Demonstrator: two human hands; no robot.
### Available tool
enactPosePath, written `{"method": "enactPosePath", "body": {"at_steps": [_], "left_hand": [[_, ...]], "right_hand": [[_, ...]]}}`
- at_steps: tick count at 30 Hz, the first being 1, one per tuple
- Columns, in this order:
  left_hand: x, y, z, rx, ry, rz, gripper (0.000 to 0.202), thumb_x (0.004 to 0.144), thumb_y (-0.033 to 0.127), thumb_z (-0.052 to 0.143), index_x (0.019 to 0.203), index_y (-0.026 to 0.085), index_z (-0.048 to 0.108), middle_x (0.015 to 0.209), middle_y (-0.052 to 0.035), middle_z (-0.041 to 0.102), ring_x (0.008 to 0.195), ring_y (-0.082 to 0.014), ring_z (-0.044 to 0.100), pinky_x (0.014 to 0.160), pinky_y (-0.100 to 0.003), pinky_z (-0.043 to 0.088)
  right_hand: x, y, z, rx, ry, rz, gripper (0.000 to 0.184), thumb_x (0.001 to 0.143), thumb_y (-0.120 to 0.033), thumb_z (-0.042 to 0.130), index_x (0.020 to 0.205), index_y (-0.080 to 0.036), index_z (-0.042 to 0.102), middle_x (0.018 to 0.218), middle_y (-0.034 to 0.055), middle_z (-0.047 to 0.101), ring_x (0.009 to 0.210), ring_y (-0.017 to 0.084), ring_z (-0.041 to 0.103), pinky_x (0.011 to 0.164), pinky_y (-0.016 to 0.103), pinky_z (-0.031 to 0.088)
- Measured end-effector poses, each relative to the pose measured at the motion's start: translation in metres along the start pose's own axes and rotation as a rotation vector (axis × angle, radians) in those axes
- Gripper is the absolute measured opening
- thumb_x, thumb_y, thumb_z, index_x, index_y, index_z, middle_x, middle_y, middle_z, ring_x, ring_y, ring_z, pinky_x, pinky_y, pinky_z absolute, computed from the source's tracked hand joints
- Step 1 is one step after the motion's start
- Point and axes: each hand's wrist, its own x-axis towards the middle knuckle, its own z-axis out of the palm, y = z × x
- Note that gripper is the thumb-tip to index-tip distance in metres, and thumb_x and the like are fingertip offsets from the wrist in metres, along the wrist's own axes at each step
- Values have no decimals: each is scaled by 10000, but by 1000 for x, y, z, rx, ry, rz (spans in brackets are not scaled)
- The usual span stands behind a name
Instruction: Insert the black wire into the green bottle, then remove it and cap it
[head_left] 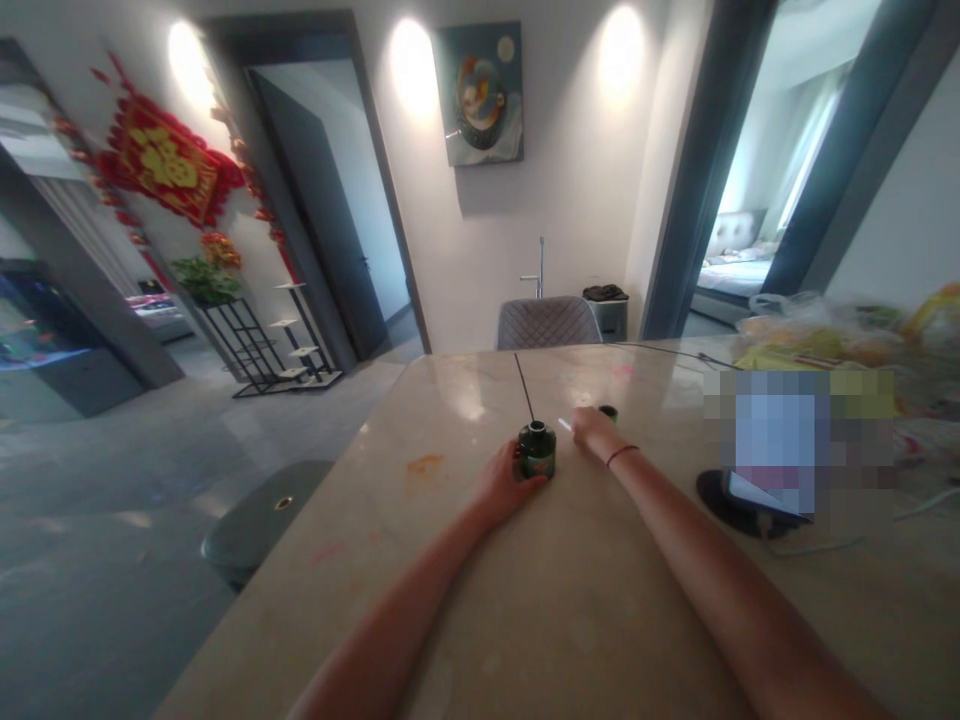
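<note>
- While the left hand (504, 482) wraps its fingers around the dark green bottle (538, 462) on the table (547, 600), the right hand (596, 436) pinches a small white thing (565, 424).
- A small dark round thing (609, 412) is just beside the right hand.

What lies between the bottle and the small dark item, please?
The head view shows the right hand, a white item at its fingertips, between bottle and dark item.
</note>
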Motion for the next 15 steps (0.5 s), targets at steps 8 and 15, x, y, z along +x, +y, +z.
{"method": "enactPosePath", "body": {"at_steps": [8, 15], "left_hand": [[2, -4, 1, -9, -15, 22, 576, 587, 319, 704, 1093, 166, 478, 1058, -107, 591, 966, -238, 560, 843, -391, 438], [3, -8, 2, -24, -30, 17, 606, 587, 346, 704, 1110, 157, 465, 1082, -114, 582, 973, -227, 555, 853, -387, 424]], "right_hand": [[-3, -3, -17, 343, 22, -42, 146, 693, -179, 520, 591, -120, 606, 590, 113, 634, 601, 172, 613, 485, 209, 406], [-12, -9, -59, 1351, -99, -175, 155, 734, -198, 468, 805, -151, 598, 710, 50, 637, 641, 118, 592, 608, 231, 495]]}}
